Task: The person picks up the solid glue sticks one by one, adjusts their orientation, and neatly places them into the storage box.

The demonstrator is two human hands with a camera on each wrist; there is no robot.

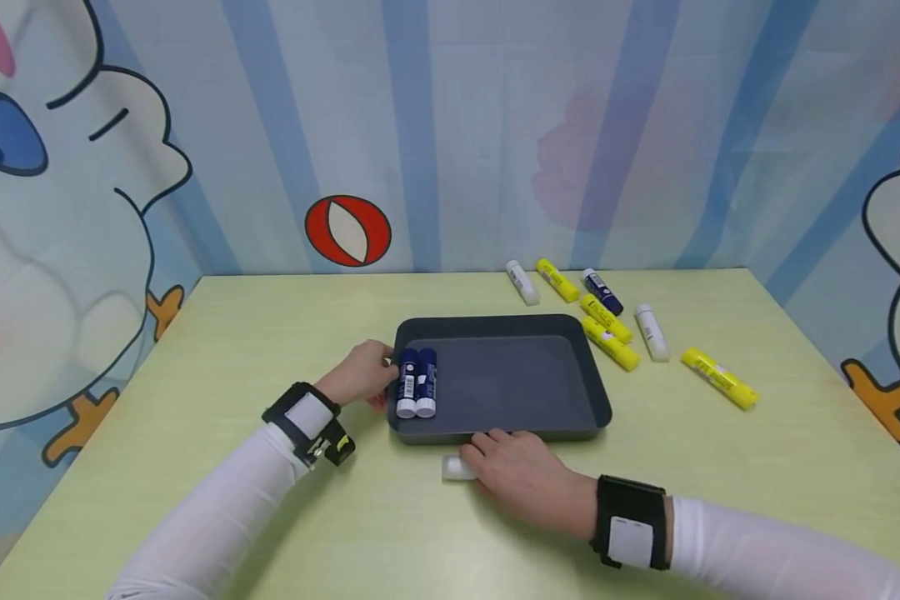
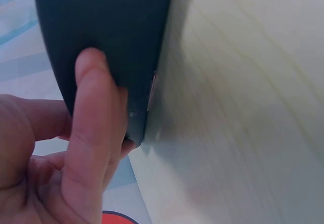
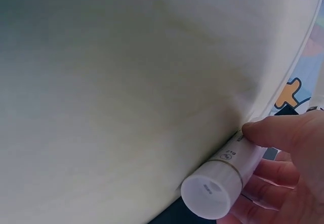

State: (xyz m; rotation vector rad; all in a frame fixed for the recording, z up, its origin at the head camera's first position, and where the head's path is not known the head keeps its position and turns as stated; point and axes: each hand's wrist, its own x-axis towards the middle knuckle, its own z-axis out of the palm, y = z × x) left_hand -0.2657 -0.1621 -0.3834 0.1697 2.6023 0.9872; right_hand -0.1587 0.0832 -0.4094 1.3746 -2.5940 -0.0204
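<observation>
A dark grey rectangular tray sits mid-table. Two dark blue glue sticks with white ends lie side by side along its left wall. My left hand pinches the tray's left wall, thumb at the rim and fingers against the outer side. Just in front of the tray's near wall, my right hand holds a white glue stick between thumb and fingers. In the head view one end of that white stick sticks out to the left, and the hand covers the rest.
Right of the tray and behind it lie several yellow glue sticks, two white ones and a dark blue one. One yellow stick lies close against the tray's right side. A printed cloth wall stands along the table's far edge.
</observation>
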